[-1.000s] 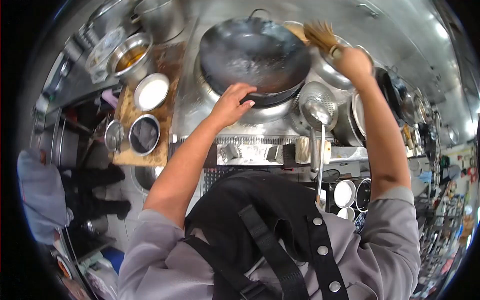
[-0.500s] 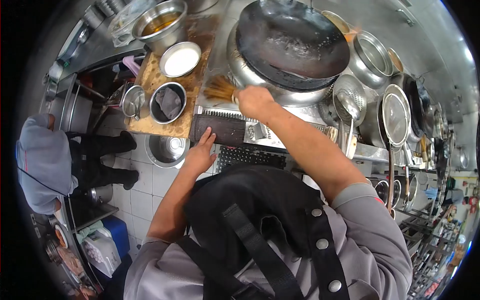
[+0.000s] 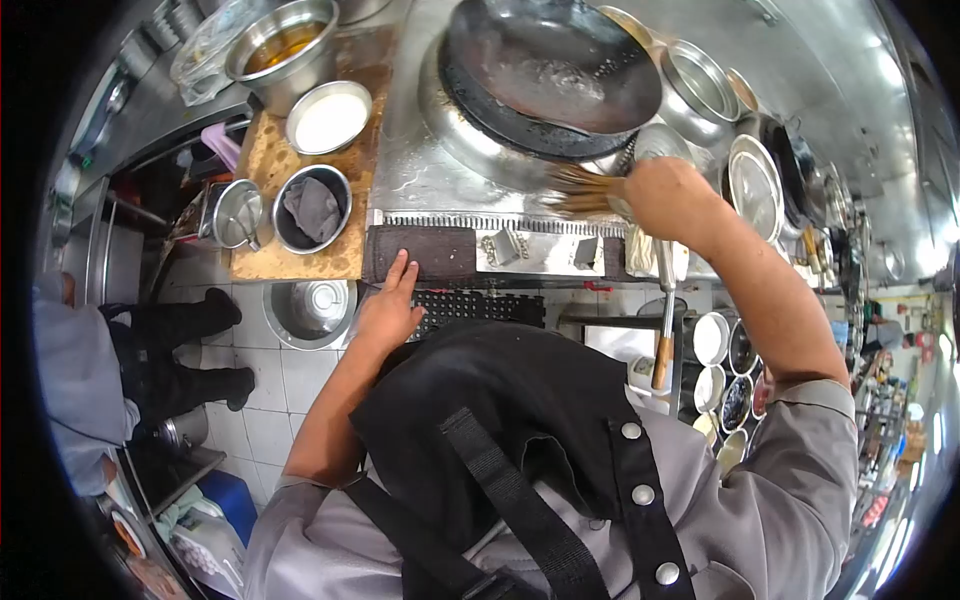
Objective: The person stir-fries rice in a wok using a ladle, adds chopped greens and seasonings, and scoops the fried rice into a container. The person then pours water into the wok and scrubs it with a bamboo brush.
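My right hand (image 3: 672,203) is closed around a bamboo wok brush (image 3: 585,190), whose bristles point left over the steel stove top (image 3: 470,190), just in front of the wok ring. Beyond the brush sits a large dark wok (image 3: 555,75), tilted, with a wet sheen inside. A utensil with a wooden-tipped handle (image 3: 664,350) hangs over the front edge below my right hand; its head is partly hidden. My left hand (image 3: 390,312) has its fingers stretched out, their tips at the dark front rail (image 3: 420,252) of the stove.
A stained wooden board (image 3: 300,262) on the left bears a bowl of white contents (image 3: 328,118), a bowl with a dark cloth (image 3: 312,210) and a pot of amber liquid (image 3: 283,55). Strainers (image 3: 755,185) stand at right. Another person (image 3: 85,370) stands far left.
My right hand has carried the brush rightward along the stove front, from left of the wok to its near right side. The whole view has shifted slightly. My left hand stays at the rail.
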Motion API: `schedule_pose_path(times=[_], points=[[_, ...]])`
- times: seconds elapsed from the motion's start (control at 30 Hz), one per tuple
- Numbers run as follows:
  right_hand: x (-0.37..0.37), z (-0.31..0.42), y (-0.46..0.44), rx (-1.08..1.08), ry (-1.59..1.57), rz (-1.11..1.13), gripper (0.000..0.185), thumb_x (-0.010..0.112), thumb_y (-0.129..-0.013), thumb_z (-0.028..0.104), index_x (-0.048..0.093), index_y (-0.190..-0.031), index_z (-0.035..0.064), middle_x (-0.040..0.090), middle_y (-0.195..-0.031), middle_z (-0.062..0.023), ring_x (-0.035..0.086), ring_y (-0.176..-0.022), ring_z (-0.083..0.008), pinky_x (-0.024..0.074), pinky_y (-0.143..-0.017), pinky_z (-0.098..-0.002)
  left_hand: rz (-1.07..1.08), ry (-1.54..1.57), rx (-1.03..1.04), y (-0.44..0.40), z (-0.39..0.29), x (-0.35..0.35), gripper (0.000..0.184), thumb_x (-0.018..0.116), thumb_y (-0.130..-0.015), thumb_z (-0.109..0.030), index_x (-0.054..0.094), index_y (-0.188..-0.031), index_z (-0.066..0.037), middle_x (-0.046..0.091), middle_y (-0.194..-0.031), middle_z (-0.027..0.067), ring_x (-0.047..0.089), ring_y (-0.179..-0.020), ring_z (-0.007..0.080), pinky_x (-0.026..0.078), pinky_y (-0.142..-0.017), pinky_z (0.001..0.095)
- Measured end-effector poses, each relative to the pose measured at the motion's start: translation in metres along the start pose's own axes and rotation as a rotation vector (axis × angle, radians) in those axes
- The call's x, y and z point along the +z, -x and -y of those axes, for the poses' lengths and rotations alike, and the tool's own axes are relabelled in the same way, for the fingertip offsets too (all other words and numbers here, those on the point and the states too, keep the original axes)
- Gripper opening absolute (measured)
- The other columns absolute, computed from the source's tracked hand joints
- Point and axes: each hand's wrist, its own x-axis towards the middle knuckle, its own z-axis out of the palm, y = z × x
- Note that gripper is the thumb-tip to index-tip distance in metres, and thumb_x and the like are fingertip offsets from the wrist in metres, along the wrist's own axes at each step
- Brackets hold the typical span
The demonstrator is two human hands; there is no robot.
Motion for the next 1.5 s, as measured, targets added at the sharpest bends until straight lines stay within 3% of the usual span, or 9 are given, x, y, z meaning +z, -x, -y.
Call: schedule_pose_path(times=[0.13, 0.37, 0.5, 0.83, 0.93, 1.07, 1.17, 1.27, 1.5], points=[[0.037, 0.01, -0.012, -0.05, -0.389, -0.017, 0.04, 0.07, -0.083, 0.023, 0.072, -0.122, 0.0203, 0.074, -0.099, -0.0176, 0.071, -0.1, -0.0345, 0.0563, -0.088, -0.0467, -0.01, -0.023, 0.053, -0.003, 0.004, 0.002, 0.083, 0.076, -0.085, -0.021, 0.036, -0.157, -0.007, 0.017, -0.171, 0.0123, 0.067, -0.11, 0.0441, 0.056, -0.091, 0.0509], [0.009, -0.012, 0.056, 0.138, -0.024, 0.048, 0.026, 0.064, -0.089, 0.013, 0.075, -0.113, 0.0147, 0.073, -0.103, -0.0164, 0.074, -0.095, -0.0336, 0.0593, -0.084, -0.0436, 0.0, -0.035, 0.055, -0.004, 0.002, 0.002, 0.083, 0.077, -0.084, -0.019, 0.038, -0.155, -0.004, 0.019, -0.17, 0.0149, 0.069, -0.107, 0.0404, 0.057, -0.089, 0.0472], [0.04, 0.019, 0.074, -0.11, -0.256, -0.084, 0.039, 0.064, -0.091, 0.015, 0.067, -0.13, 0.0223, 0.067, -0.107, -0.0181, 0.072, -0.096, -0.0348, 0.0582, -0.084, -0.0444, -0.01, -0.012, 0.078, -0.005, 0.007, 0.005, 0.084, 0.077, -0.085, -0.021, 0.037, -0.156, -0.005, 0.018, -0.17, 0.0137, 0.07, -0.106, 0.0421, 0.057, -0.092, 0.0488], [0.046, 0.025, 0.09, 0.051, -0.186, -0.116, 0.042, 0.062, -0.088, 0.012, 0.068, -0.128, 0.0216, 0.067, -0.107, -0.0169, 0.072, -0.095, -0.032, 0.0595, -0.079, -0.043, 0.002, -0.05, 0.061, -0.004, 0.001, 0.001, 0.084, 0.078, -0.085, -0.022, 0.037, -0.156, -0.006, 0.017, -0.17, 0.014, 0.069, -0.108, 0.0426, 0.056, -0.093, 0.0492], [0.038, 0.006, 0.068, 0.145, -0.195, 0.172, 0.04, 0.063, -0.087, 0.012, 0.069, -0.125, 0.0208, 0.068, -0.107, -0.0172, 0.073, -0.093, -0.0315, 0.0601, -0.078, -0.0427, 0.014, -0.044, 0.049, -0.002, -0.001, -0.004, 0.083, 0.077, -0.086, -0.022, 0.037, -0.156, -0.006, 0.017, -0.171, 0.014, 0.068, -0.11, 0.0431, 0.056, -0.094, 0.0495], [0.007, 0.004, 0.088, 0.298, -0.009, -0.099, 0.041, 0.064, -0.086, 0.011, 0.069, -0.126, 0.0186, 0.069, -0.103, -0.0157, 0.073, -0.09, -0.0304, 0.0598, -0.079, -0.0433, 0.004, -0.045, 0.06, -0.002, 0.007, 0.001, 0.083, 0.077, -0.086, -0.022, 0.036, -0.156, -0.006, 0.017, -0.17, 0.0142, 0.067, -0.112, 0.0437, 0.055, -0.096, 0.0501], [-0.015, 0.033, 0.078, 0.026, -0.387, -0.284, 0.052, 0.079, -0.077, 0.017, 0.069, -0.128, 0.0226, 0.064, -0.091, -0.0111, 0.068, -0.078, -0.0301, 0.0552, -0.07, -0.0463, -0.039, -0.046, 0.101, -0.002, 0.008, 0.004, 0.084, 0.076, -0.086, -0.022, 0.035, -0.157, -0.006, 0.017, -0.17, 0.0145, 0.066, -0.114, 0.0455, 0.054, -0.097, 0.0514], [0.006, 0.082, 0.022, -0.245, -0.354, -0.318, 0.045, 0.072, -0.084, 0.021, 0.066, -0.128, 0.0263, 0.065, -0.095, -0.0132, 0.07, -0.09, -0.0334, 0.0575, -0.075, -0.0453, 0.023, -0.019, 0.026, -0.001, -0.001, -0.003, 0.083, 0.076, -0.086, -0.021, 0.035, -0.157, -0.006, 0.017, -0.17, 0.0137, 0.064, -0.117, 0.0451, 0.054, -0.098, 0.0519], [0.004, 0.06, 0.001, -0.026, -0.126, -0.356, 0.04, 0.067, -0.087, 0.018, 0.067, -0.127, 0.022, 0.066, -0.096, -0.0141, 0.07, -0.089, -0.0341, 0.0582, -0.077, -0.0449, -0.036, 0.006, 0.09, -0.001, 0.015, 0.002, 0.08, 0.075, -0.086, -0.021, 0.039, -0.156, -0.009, 0.02, -0.17, 0.0096, 0.066, -0.114, 0.0441, 0.055, -0.097, 0.0508]])
